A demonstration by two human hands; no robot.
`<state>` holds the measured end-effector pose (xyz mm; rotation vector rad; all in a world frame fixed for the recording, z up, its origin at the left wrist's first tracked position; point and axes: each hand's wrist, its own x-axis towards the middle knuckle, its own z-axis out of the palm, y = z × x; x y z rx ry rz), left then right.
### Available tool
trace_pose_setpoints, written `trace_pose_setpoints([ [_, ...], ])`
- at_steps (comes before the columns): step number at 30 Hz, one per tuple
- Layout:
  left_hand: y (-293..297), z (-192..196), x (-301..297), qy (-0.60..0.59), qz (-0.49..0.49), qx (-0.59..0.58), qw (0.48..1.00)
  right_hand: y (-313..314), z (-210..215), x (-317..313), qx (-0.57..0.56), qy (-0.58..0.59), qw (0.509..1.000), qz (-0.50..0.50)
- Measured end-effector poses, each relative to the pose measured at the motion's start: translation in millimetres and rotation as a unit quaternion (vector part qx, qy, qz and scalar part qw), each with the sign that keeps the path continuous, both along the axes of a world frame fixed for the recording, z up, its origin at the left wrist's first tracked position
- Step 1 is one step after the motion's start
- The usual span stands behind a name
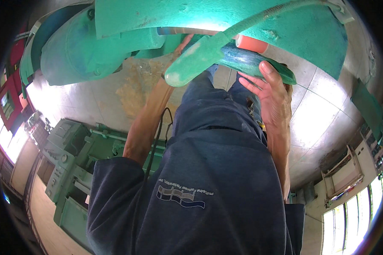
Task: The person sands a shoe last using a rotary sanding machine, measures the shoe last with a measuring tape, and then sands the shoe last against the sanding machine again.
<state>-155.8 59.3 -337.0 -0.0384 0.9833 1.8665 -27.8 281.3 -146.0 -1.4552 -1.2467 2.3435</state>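
My right hand [274, 93] grips the right end of a long, dark green, glossy piece [244, 58] shaped like a shoe last. The thumb presses on its upper side and the fingers reach under it. My left hand [183, 46] is raised at the piece's other end, mostly hidden behind a dust-coated green lamp head [193, 63] on a bendable neck, so its grip does not show. Just beyond the piece, an orange-red round part [252, 43] and a thin brown band [191, 31] show under the edge of a green machine hood [166, 15].
A green motor-like housing [83, 51] fills the upper left. Behind me on the left stands a green lathe-like machine [72, 157]. A wooden frame [344, 174] leans at the right near a bright window [355, 221]. A black cord [151, 157] hangs by my left arm.
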Motion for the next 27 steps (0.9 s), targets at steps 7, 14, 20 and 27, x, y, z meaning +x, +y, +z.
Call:
trace_pose_setpoints([
  [7,-3.4,-6.0,-5.0,0.017,-0.021,-0.065,0.997,1.0,7.2,0.9,0.013,-0.001,1.000,-0.005],
  [14,-0.9,5.4,-4.8,0.006,-0.022,-0.043,0.999,2.6,-0.8,2.2,-0.001,0.030,0.999,-0.015],
  [20,-1.6,38.3,-11.8,0.097,-0.015,-0.140,0.985,2.7,-4.3,18.4,-0.046,0.035,0.998,0.001],
  [27,11.1,59.7,-13.2,0.067,-0.010,-0.146,0.987,11.6,-12.2,25.3,-0.124,0.072,0.988,-0.059],
])
